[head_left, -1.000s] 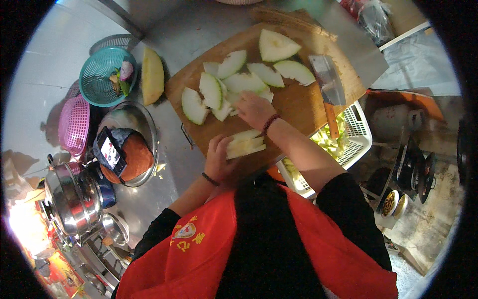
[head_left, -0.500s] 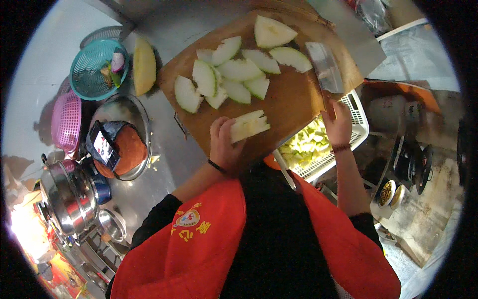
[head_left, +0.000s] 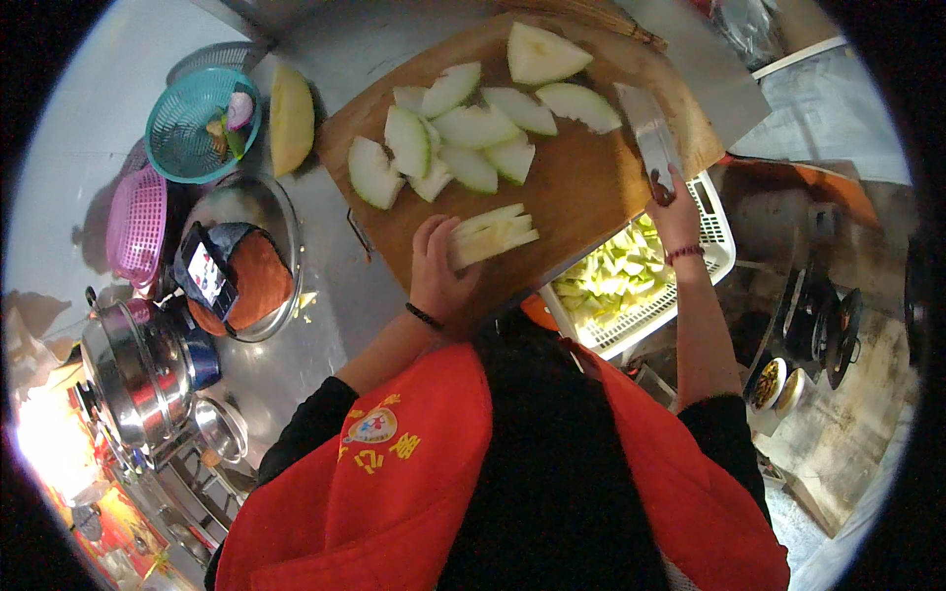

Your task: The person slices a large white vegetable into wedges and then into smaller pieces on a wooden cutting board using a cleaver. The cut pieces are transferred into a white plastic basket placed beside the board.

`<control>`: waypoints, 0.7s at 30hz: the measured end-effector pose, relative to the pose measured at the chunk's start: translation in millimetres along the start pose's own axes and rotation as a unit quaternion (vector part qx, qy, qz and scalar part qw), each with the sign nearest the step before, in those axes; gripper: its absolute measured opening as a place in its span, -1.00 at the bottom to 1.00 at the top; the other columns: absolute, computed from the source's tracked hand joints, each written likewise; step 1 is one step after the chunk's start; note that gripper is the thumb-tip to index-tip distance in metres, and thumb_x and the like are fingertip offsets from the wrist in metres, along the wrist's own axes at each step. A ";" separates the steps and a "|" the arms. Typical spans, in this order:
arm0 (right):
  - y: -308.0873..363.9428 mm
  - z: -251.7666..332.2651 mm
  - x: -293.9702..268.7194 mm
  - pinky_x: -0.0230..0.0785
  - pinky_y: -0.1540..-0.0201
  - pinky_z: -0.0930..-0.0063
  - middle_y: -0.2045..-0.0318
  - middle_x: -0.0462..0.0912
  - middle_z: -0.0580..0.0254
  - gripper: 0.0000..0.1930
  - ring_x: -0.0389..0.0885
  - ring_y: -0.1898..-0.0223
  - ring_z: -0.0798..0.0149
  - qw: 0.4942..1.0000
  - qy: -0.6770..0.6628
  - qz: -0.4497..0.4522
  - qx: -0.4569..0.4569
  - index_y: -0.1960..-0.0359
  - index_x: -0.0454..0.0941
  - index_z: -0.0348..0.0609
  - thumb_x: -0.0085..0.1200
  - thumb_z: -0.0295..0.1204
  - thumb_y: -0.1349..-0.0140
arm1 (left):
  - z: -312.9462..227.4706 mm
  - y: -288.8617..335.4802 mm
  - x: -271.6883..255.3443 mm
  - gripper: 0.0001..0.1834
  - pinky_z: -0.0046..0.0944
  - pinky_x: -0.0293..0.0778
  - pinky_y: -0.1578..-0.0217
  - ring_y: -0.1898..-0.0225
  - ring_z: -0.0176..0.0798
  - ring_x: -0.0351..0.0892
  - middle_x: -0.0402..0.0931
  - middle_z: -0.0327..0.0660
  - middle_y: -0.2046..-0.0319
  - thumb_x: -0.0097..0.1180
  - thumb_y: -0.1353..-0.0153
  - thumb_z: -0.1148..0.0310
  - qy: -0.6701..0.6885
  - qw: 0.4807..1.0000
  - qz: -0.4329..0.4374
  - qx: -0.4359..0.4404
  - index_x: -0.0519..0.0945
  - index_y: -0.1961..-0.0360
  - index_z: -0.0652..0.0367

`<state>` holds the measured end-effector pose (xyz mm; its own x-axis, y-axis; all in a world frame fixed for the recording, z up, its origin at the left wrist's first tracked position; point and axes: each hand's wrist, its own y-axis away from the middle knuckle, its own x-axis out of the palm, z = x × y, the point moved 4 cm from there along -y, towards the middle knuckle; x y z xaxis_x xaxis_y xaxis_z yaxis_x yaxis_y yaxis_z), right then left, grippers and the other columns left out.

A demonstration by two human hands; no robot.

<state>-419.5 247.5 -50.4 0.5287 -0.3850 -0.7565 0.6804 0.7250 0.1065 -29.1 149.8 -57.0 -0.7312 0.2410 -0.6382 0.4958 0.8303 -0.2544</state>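
Observation:
My left hand (head_left: 439,274) is closed around the near end of a stack of pale melon slices (head_left: 495,236) on the wooden cutting board (head_left: 581,187). The stack's far end is split into strips. At the board's right edge my right hand (head_left: 676,219) grips a cleaver (head_left: 645,126) by its handle. Its broad blade lies over the board, apart from the stack. Several green-edged melon slices (head_left: 477,127) lie overlapping on the far half of the board, with a thicker wedge (head_left: 545,55) behind them.
A white basket (head_left: 716,225) of cut melon pieces sits below the board's right edge. To the left are a long melon piece (head_left: 292,123), teal (head_left: 163,148) and pink (head_left: 135,225) colanders, a phone (head_left: 207,273) on a round metal tray, and a steel pot (head_left: 133,369).
My right hand and the cleaver have shifted a little right, and the blade now shows more of its flat side. My left hand stays on the melon stack.

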 end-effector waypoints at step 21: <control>159.8 117.1 -12.8 0.48 0.37 0.17 0.40 0.59 0.07 -0.64 0.62 0.40 -0.01 0.957 0.085 0.133 -0.245 -0.07 0.53 -0.07 0.12 -0.36 -0.21 | -15.2 15.9 10.2 -0.23 0.04 0.36 -0.12 -0.11 0.20 0.33 0.33 0.09 -0.06 0.44 0.23 0.43 0.002 0.996 -0.086 0.014 0.33 -0.07 0.19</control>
<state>-258.1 301.5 52.0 0.5321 -0.0808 -0.8428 0.1909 0.9812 0.0265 -35.8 173.1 -56.4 -0.8085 0.0983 -0.5802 0.3757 0.8451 -0.3803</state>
